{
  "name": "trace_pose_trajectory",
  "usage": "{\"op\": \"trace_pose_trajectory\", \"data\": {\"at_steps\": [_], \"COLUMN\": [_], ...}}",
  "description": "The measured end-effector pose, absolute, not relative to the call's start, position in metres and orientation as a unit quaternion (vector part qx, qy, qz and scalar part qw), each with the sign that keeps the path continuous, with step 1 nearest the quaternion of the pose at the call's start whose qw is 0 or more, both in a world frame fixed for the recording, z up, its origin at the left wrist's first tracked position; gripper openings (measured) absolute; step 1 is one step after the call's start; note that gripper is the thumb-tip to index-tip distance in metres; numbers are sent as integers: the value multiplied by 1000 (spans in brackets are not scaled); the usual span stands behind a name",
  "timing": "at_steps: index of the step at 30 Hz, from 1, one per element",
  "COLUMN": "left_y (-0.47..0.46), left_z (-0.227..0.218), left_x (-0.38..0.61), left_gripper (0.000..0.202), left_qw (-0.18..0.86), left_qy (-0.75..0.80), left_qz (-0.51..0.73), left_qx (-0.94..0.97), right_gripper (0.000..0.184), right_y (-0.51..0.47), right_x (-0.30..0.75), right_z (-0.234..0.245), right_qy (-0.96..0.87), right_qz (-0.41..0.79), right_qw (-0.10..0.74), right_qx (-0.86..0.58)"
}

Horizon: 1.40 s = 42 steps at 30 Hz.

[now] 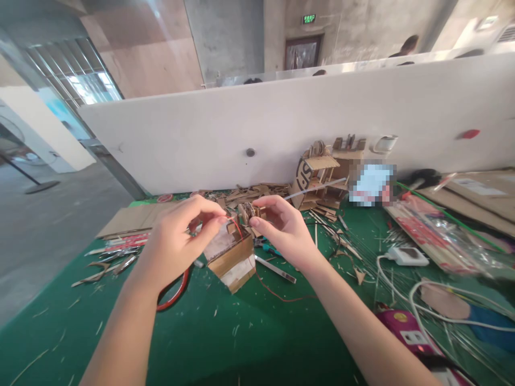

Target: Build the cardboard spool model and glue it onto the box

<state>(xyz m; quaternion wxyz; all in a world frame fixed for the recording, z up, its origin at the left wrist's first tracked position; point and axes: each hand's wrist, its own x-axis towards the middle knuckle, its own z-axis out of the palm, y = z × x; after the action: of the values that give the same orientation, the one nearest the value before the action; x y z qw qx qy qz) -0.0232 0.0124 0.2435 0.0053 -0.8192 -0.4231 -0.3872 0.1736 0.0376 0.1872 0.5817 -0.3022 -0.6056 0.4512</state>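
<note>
left hand: pinching red wire, wire trails off fingertips | right hand: gripping cardboard wheel, between thumb and fingertips | box just below

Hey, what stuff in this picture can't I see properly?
All in the head view:
- Round cardboard piece: partly hidden by the fingers of the right hand.
- Red wire: its end, at the left hand, is too small to make out.
- Curved red thing: the left arm hides part.
- Pale thing: blurred by square blocks.
- People behind: mostly hidden by the white partition.
</note>
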Motion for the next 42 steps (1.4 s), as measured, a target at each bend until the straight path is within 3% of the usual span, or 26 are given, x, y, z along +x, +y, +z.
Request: {"op": "trace_pose_trajectory", "data": {"at_steps": [7,19,32,42], "left_y": [21,45,48,44], "left_z": [246,234,234,237], "left_x": [-29,-33,-36,-36], "left_gripper": [8,5,9,8], "left_qw": [-60,-250,-308,-340], "left_qy": [-451,-362,-371,-280], "left_qz": [-404,-477,-473,-469], "left_qx": [-794,-761,-737,-766], "right_gripper": [25,24,24,26], "right_y": [36,36,27,14], "right_x": [168,160,147,132], "right_z": [183,191,192,193], "right_qy": [-613,-641,-655,-618], "right_qz": [488,478,444,461], "right_qw": [556,531,553,576], "right_qx": [-277,-283,-262,-272]}}
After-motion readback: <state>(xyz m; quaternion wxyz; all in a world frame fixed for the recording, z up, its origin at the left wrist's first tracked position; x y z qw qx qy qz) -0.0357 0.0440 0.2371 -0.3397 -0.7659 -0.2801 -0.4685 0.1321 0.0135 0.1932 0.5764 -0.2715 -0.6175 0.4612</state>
